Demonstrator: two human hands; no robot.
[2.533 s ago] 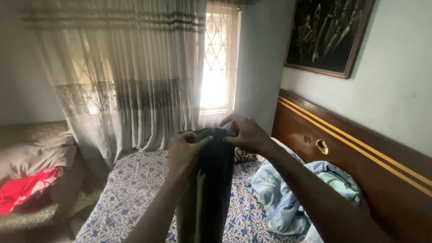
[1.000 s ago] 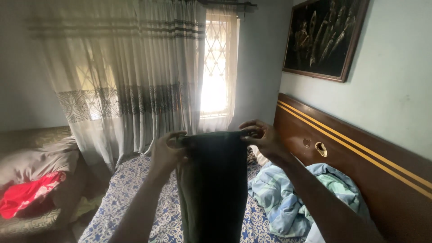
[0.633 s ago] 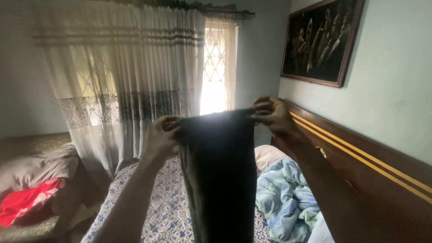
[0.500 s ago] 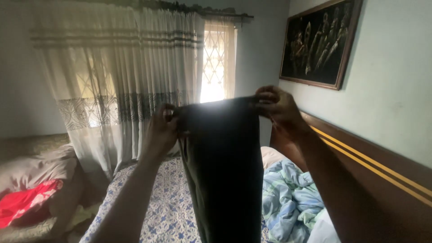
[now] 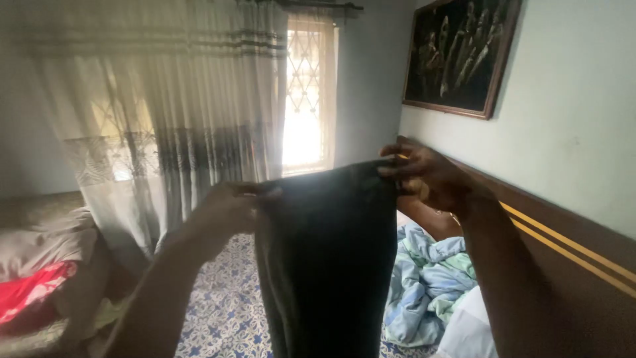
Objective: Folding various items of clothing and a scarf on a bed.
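Far left: red cloth [image 5: 30,295] on a grey heap. Patterned curtains [image 5: 159,119], bright grilled window [image 5: 305,99]. Blue-and-white sheet [image 5: 225,311] below. Left hand [image 5: 222,209] pinches one top corner of the dark garment [image 5: 328,258], right hand [image 5: 427,179] the other, fingers clamped on the cloth. Garment hangs straight, stretched flat, hiding the bed's middle. Right: crumpled blue-green bedding [image 5: 427,278], wooden headboard [image 5: 570,265], dark framed picture [image 5: 457,53].

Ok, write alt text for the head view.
Two hands, left hand and right hand, hold a dark garment up by its top edge above a blue patterned bed. Behind are curtains, a bright window and a wooden headboard.
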